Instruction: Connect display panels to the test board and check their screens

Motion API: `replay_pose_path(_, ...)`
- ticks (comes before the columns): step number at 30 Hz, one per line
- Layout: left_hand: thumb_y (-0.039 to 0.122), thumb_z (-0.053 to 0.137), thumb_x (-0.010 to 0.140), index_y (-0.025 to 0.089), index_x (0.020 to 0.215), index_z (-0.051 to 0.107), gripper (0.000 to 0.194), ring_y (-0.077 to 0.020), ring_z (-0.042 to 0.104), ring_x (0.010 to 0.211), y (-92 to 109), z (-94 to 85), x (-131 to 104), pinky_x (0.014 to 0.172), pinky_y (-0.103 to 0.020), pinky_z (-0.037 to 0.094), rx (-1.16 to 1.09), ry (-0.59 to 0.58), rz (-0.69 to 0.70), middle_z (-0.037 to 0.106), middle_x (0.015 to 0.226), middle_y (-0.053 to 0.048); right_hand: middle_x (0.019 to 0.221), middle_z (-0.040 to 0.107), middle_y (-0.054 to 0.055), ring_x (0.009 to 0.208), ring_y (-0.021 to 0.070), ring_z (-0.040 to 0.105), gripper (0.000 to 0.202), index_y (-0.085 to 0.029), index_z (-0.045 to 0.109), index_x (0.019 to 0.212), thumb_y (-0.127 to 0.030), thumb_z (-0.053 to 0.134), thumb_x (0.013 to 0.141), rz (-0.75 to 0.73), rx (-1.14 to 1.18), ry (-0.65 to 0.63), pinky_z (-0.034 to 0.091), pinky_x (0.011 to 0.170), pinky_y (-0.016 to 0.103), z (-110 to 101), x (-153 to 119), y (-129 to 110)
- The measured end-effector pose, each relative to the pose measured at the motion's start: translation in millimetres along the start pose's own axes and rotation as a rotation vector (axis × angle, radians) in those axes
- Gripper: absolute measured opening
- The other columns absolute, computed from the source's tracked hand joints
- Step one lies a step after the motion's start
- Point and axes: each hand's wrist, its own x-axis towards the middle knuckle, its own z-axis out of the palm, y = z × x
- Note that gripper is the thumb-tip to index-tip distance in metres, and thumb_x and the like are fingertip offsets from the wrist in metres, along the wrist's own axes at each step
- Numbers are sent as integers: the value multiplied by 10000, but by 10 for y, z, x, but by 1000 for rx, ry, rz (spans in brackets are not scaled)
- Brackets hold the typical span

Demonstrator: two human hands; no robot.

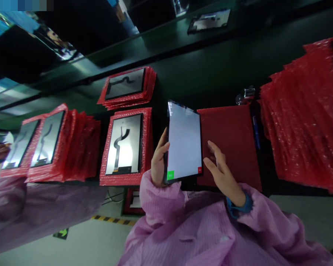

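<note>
Dark green benching (211, 74) runs the width of the room, and most of what I see sits along it. Biggest is a heap of red bubble pouches (302, 122) on the right; over on the left, stacked pouches (83, 144) bear grey panels, the nearest being a panel with a dark ribbon cable (133, 144). Next comes a flat red board (230, 136). At its left edge, before the person's chest, a lit panel (184, 140) is held tilted, its face glowing white.

Fingers curled along the panel's left edge, the left hand (159, 159) has hold of it. The right hand (219, 170) is loosely spread over the board, gripping nothing I can see; whether a fingertip meets the panel's right edge, I can't tell.

I'd judge this a looking-over of the lit face. A next move would call for a steady left grip and the right fingers kept off the glass or brought only to its rim.

Smaller still: a blue pen (255, 133) beside the board, then a green square (170, 175) and a red square (199, 170) in the panel's lower corners.
</note>
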Motion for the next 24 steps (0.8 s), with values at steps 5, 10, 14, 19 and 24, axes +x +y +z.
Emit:
replay_pose_path(5,344,370,936,254,1552,422,624,-267,651,1281,49,-4,-21,1024,-454,574,35,-7,45,641,1438,-58,1585,400,94,1468,250,397,608,-335,337,1573,-574,415,1019,-150,-13,-84,362,1212,558,-80,-17,-139)
replay_pose_path(10,530,192,1005,250,1541,432,650,-296,603,1343,-154,140,6,1024,-501,587,88,-103,106,630,1447,-87,1540,416,102,1448,305,380,565,-327,470,1513,-588,389,1018,-389,-307,78,377,1178,588,-272,-114,-313)
replay_pose_path(14,623,-89,965,228,1593,350,862,-287,534,1414,-380,248,135,1064,-496,581,136,-158,7,598,1481,-86,1576,405,92,1462,312,376,639,-357,209,1626,-569,342,1038,-518,-414,130,375,1163,598,-456,-191,-372)
replay_pose_path(19,590,-47,986,192,1616,298,821,-283,490,1449,-515,275,202,1162,-512,509,-65,-160,-96,566,1512,-87,1598,380,119,1431,310,414,763,-316,48,1649,-513,441,1026,-434,-572,92,456,1115,565,-697,-232,-409)
replay_pose_path(24,581,-2,1020,213,1544,456,787,-336,585,1360,-601,218,153,1045,-571,584,5,-160,-69,645,1425,-76,1568,396,171,1437,371,390,786,-237,170,1638,-571,475,995,-470,-804,139,429,1129,607,-800,-166,-539)
